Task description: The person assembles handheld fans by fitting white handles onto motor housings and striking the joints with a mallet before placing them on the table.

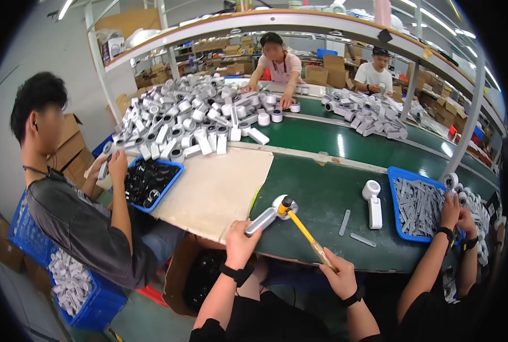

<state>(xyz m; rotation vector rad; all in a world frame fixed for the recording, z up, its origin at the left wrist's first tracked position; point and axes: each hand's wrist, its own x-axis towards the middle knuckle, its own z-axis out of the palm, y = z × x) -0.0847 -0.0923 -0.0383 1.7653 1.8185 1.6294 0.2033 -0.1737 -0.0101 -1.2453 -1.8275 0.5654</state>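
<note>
My left hand point(240, 245) is closed around the grey-faced handle of a white round-headed device point(262, 221), shaped like a small handheld fan, lying at the table's near edge. A small hammer point(305, 229) with a yellow shaft and black head is gripped in my right hand point(340, 277). Its head is over the device's round end; whether the two touch I cannot tell. To the right, another white device point(374, 206) rests on the green tabletop. Two loose grey strips point(344, 222) lie between it and my right hand.
A blue tray point(392, 196) of grey strips stands at right, beside a co-worker's hands point(452, 214). At left, another person handles a part near a blue tray point(173, 183) of black pieces. White devices point(191, 117) pile up behind; two people work farther back, under an overhead shelf point(265, 21).
</note>
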